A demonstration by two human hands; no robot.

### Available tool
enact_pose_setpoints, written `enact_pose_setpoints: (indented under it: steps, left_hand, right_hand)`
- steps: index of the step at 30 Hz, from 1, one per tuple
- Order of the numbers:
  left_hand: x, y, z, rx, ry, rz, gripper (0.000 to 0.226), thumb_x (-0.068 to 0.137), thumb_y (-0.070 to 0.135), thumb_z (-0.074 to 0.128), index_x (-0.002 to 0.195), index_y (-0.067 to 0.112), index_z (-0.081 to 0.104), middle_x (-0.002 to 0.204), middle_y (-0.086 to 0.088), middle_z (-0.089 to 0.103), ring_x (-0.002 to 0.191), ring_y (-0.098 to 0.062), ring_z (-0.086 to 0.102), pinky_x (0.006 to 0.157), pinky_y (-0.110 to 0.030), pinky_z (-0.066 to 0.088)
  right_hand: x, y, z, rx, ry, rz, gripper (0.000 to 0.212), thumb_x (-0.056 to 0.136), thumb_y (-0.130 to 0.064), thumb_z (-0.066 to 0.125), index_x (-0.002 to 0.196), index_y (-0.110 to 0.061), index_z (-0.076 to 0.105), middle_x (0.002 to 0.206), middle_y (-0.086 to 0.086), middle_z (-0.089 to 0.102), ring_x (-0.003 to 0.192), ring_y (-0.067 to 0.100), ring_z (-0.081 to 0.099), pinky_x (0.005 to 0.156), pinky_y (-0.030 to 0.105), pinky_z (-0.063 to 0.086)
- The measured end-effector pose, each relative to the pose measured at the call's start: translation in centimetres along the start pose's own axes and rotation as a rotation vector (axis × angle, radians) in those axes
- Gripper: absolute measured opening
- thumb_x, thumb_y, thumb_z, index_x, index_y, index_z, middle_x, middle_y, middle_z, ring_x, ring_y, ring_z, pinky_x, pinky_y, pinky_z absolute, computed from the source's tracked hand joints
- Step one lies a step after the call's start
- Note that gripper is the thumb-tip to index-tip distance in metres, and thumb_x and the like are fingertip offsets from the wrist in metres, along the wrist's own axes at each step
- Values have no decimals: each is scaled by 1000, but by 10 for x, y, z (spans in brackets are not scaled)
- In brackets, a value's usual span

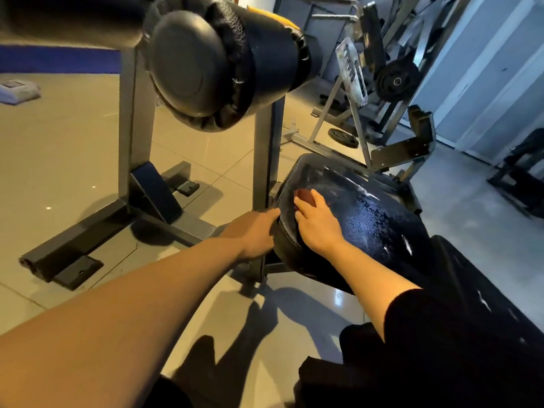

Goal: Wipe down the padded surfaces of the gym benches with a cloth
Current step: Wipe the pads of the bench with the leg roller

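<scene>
1. Your right hand [316, 222] presses a reddish cloth [304, 195] flat on the seat pad [368, 219]; limp, so keep it bunched under your palm.
2. Your left hand [256, 231] grips the pad's left edge.
3. The vinyl looks wet, likely slippery.

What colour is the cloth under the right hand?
Reddish-brown cloth, partly hidden by the right hand; head view.
</scene>
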State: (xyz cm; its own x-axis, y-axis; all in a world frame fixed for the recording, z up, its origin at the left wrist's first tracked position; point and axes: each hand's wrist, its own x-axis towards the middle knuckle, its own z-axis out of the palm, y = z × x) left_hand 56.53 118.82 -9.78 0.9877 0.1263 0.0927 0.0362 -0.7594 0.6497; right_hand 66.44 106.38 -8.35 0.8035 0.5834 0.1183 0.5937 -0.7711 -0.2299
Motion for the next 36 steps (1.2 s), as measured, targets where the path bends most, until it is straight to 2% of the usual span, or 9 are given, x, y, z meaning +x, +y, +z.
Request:
enact_pose_setpoints:
  steps: [7,13,16,20,22,24,27,33,36]
  left_hand:
    - [4,-2,4,-24,12,-19,30,95,25,54,125,23,53,117,-8,63,102,-27,59,90,-43,50]
    - [-1,-2,3,-1,2,-10,41,93,14,53,132,23,46,123,-13,60,107,-31,57,91,-43,50]
    - [-5,0,4,-24,1,20,40,93,23,56,132,21,45,125,-11,59,110,-31,57,94,-44,49]
    - [0,-3,0,26,-18,39,40,93,24,56,131,19,46,130,-9,56,114,-29,56,96,-44,47]
    - [2,-4,-3,84,-52,62,50,93,22,57,139,18,39,141,-9,47,119,-28,53,98,-42,45]
    - [1,-3,-3,197,-127,67,73,93,17,56,152,16,15,160,-5,14,128,-28,46,102,-38,42]
    - [-2,-4,1,323,-175,37,89,92,12,57,153,15,-9,159,1,-19,127,-28,45,101,-36,41]
    - [3,-17,-1,295,-236,64,98,92,11,59,149,18,-21,160,-6,-14,128,-28,45,104,-43,40]
    - [5,-17,-3,272,-236,73,97,92,10,57,149,20,-21,161,-6,-11,130,-26,42,106,-41,38]
  right_hand:
    - [-68,29,-8,96,-76,-271,44,104,-24,40,147,-30,38,161,-4,13,145,19,21,116,36,27]
    - [16,9,-3,25,-9,12,42,105,-25,35,147,-26,39,160,3,13,142,31,26,113,38,25]
    - [-5,3,0,54,8,-27,43,104,-27,37,147,-22,39,160,3,12,145,28,20,115,37,22]
    - [-57,24,-2,71,-16,-242,44,103,-25,41,146,-29,40,160,-2,16,144,21,24,115,34,28]
    - [-39,33,-8,95,-50,-226,42,102,-23,42,143,-34,44,158,-6,20,142,17,28,112,31,29]
    - [-7,34,-9,91,-49,-116,41,103,-21,41,143,-32,45,157,-4,21,141,19,29,111,29,26]
    - [16,17,-3,75,28,-6,41,103,-23,40,144,-26,44,158,1,19,142,24,27,111,29,23]
    - [-53,14,3,129,6,-308,43,102,-30,37,143,-28,45,157,0,24,141,18,28,113,30,29]
    - [-13,24,-5,94,-49,-202,40,103,-24,40,142,-35,46,155,-3,26,139,21,31,112,37,30]
